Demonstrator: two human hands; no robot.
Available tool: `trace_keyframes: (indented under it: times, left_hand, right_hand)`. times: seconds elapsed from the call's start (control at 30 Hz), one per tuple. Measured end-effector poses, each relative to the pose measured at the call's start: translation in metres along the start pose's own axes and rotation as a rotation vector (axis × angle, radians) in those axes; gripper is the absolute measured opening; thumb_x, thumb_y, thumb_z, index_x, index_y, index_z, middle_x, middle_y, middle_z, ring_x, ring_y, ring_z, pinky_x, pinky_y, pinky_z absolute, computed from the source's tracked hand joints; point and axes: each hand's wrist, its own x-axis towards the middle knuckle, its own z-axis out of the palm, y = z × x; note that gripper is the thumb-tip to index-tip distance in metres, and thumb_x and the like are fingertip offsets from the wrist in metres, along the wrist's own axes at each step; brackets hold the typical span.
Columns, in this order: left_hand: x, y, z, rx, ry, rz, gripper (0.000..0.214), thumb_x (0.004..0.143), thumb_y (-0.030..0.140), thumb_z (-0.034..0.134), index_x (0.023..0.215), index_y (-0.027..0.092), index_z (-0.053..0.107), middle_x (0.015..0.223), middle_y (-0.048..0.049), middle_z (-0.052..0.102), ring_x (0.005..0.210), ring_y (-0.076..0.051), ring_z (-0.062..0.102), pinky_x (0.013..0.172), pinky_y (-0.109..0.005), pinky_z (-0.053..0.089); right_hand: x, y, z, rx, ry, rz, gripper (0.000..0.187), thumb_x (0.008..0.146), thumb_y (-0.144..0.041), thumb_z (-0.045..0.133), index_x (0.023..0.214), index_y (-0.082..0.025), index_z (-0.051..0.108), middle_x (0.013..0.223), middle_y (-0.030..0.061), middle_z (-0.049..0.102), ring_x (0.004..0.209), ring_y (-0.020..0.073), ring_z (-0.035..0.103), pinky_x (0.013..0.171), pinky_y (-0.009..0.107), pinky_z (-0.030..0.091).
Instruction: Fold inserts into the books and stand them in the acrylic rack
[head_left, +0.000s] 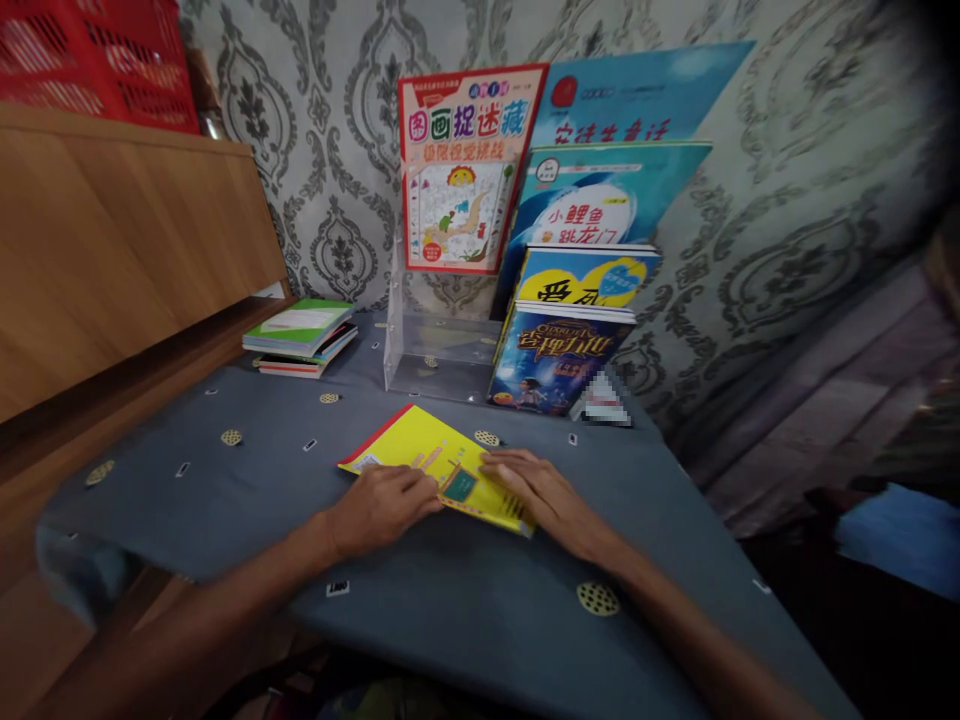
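Yellow book (409, 445) flat on surface (480, 600), near clear stand (435, 355). Right hand (544, 490) fingers extended, flat on cover; left hand (382, 505) curled at near edge, grip unclear. Suggest even pressure, no cover bending.

"图画捉迷藏" on red-framed book (463, 170); "小鲤鱼跳龙门" on teal book (600, 195)

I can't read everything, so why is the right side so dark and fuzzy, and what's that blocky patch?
Head view: light is brightest on the standing books and the yellow book under the left hand and right hand; the right edge and corners fade dark and smeared; the blocky patch is pixelated, unreadable.
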Motion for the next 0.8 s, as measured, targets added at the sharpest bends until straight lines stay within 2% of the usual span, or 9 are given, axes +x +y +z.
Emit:
trace_keyframes:
  times: [0.1, 0.2, 0.27, 0.37, 0.5, 0.63, 0.8]
  left_hand:
    - [0.007, -0.005, -0.007, -0.19, 0.026, -0.154, 0.036, 0.107, 0.032, 0.029, 0.085, 0.02, 0.056, 0.071, 0.0007, 0.061, 0.063, -0.011, 0.057, 0.062, -0.022, 0.042]
    - [0.017, -0.011, -0.013, -0.374, 0.046, -0.317, 0.037, 0.105, 0.034, 0.034, 0.075, 0.021, 0.052, 0.064, 0.0034, 0.053, 0.057, -0.011, 0.049, 0.06, -0.023, 0.038]
    - [0.025, -0.016, -0.016, -0.455, 0.084, -0.419, 0.037, 0.102, 0.037, 0.037, 0.071, 0.021, 0.048, 0.06, 0.005, 0.047, 0.054, -0.01, 0.043, 0.058, -0.024, 0.033]
    - [0.034, -0.023, -0.02, -0.509, 0.146, -0.526, 0.04, 0.099, 0.043, 0.038, 0.066, 0.021, 0.042, 0.058, 0.0059, 0.04, 0.053, -0.01, 0.037, 0.056, -0.024, 0.03]
    - [0.041, -0.034, -0.024, -0.553, 0.203, -0.608, 0.044, 0.096, 0.049, 0.04, 0.062, 0.022, 0.036, 0.057, 0.0061, 0.035, 0.053, -0.01, 0.033, 0.054, -0.024, 0.027]
    - [0.048, -0.045, -0.028, -0.601, 0.301, -0.648, 0.048, 0.094, 0.055, 0.044, 0.061, 0.022, 0.036, 0.056, 0.006, 0.032, 0.053, -0.01, 0.03, 0.051, -0.024, 0.024]
    - [0.06, -0.059, -0.03, -0.724, 0.475, -0.685, 0.054, 0.09, 0.062, 0.053, 0.059, 0.021, 0.038, 0.056, 0.0052, 0.034, 0.054, -0.01, 0.031, 0.05, -0.025, 0.026]
  right_hand:
    - [-0.009, 0.006, -0.009, 0.231, 0.015, 0.038, 0.067, 0.1, -0.065, 0.027, 0.115, -0.021, 0.076, 0.125, 0.0119, 0.071, 0.118, 0.0302, 0.065, 0.104, 0.049, 0.05]
    - [-0.013, 0.011, -0.013, 0.393, 0.025, 0.059, 0.069, 0.092, -0.075, 0.038, 0.107, -0.022, 0.079, 0.116, 0.012, 0.075, 0.111, 0.0326, 0.069, 0.097, 0.049, 0.054]
    - [-0.014, 0.013, -0.012, 0.511, 0.041, 0.097, 0.066, 0.084, -0.078, 0.052, 0.107, -0.022, 0.079, 0.107, 0.0111, 0.077, 0.105, 0.0324, 0.071, 0.094, 0.048, 0.056]
    - [-0.012, 0.014, -0.008, 0.726, 0.118, 0.17, 0.057, 0.071, -0.068, 0.076, 0.107, -0.023, 0.078, 0.103, 0.0092, 0.079, 0.096, 0.0283, 0.073, 0.088, 0.041, 0.058]
    - [-0.002, 0.012, -0.003, 0.979, 0.251, 0.203, 0.048, 0.063, -0.053, 0.089, 0.1, -0.023, 0.078, 0.098, 0.0062, 0.079, 0.087, 0.0215, 0.074, 0.09, 0.036, 0.057]
    - [0.017, 0.004, 0.001, 1.119, 0.276, 0.208, 0.041, 0.06, -0.042, 0.093, 0.093, -0.025, 0.078, 0.095, 0.0024, 0.079, 0.085, 0.0181, 0.073, 0.092, 0.035, 0.056]
    - [0.047, -0.009, 0.01, 1.128, 0.255, 0.13, 0.043, 0.06, -0.043, 0.092, 0.096, -0.023, 0.077, 0.1, 0.0041, 0.079, 0.094, 0.0209, 0.073, 0.095, 0.039, 0.056]
